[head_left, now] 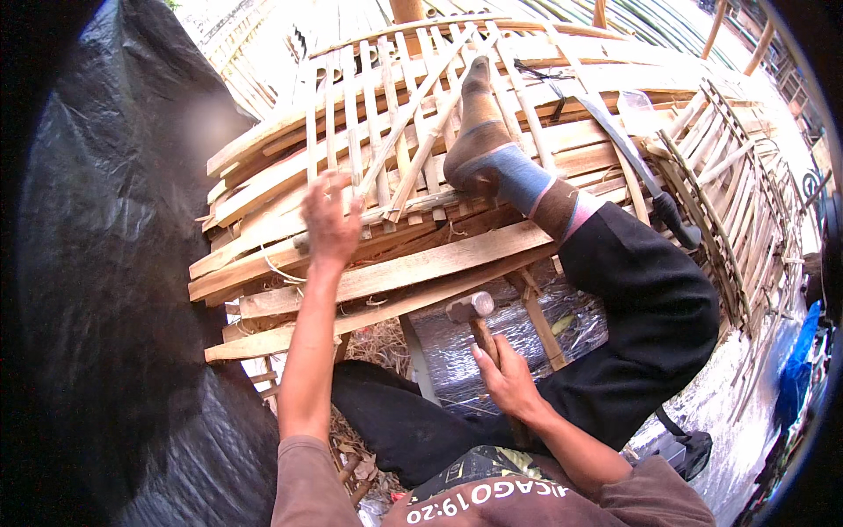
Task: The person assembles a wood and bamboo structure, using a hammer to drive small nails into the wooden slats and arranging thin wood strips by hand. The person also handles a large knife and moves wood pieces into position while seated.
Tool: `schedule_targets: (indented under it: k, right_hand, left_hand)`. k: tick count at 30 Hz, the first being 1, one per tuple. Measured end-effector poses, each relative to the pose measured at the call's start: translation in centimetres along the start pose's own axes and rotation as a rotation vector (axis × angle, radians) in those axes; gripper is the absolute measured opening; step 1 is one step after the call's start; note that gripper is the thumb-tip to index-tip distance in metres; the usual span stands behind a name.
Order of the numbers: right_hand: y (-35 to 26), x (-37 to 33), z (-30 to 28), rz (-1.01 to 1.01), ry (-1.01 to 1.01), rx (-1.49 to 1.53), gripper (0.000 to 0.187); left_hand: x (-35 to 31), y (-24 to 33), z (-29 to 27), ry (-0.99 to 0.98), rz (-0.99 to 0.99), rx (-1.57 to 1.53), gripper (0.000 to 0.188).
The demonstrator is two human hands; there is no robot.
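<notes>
My right hand (511, 379) is closed around the wooden handle of a hammer (471, 307), its metal head raised above the near edge of the planks and close to my lap. At the left end of a lattice frame of pale bamboo slats (373, 114), my left hand (332, 220) is over the near crosspiece. Blur smears its fingers, and I cannot tell if they hold anything small. Two slats cross diagonally over the upright ones. My foot in a striped sock (500, 167) rests on the frame's right part.
Rough wooden planks (439, 263) form a bench under the frame. A machete (628, 140) with a dark handle lies on the right. Beyond it stand stacked slatted frames (729, 184). A black plastic sheet (114, 263) hangs at left. A clear plastic bag (637, 112) lies near the blade.
</notes>
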State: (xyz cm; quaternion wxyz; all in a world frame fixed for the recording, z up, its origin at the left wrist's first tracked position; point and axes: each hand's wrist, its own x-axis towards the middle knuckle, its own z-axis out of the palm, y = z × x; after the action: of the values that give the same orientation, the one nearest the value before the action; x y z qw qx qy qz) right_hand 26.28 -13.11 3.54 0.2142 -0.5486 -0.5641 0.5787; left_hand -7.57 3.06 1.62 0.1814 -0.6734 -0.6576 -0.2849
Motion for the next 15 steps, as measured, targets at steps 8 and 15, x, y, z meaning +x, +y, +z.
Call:
schedule_targets:
  k: [8,15]
  right_hand:
    - [2.3,-0.2,-0.4,0.06,-0.11,0.07,0.037]
    - [3.4,-0.1,-1.1,0.027,-0.025,0.144,0.04]
  left_hand:
    - [4.2,9.7,4.7,-0.319,-0.006,-0.03,0.055]
    - [3.8,10.7,5.1,-0.347,0.011,0.085,0.053]
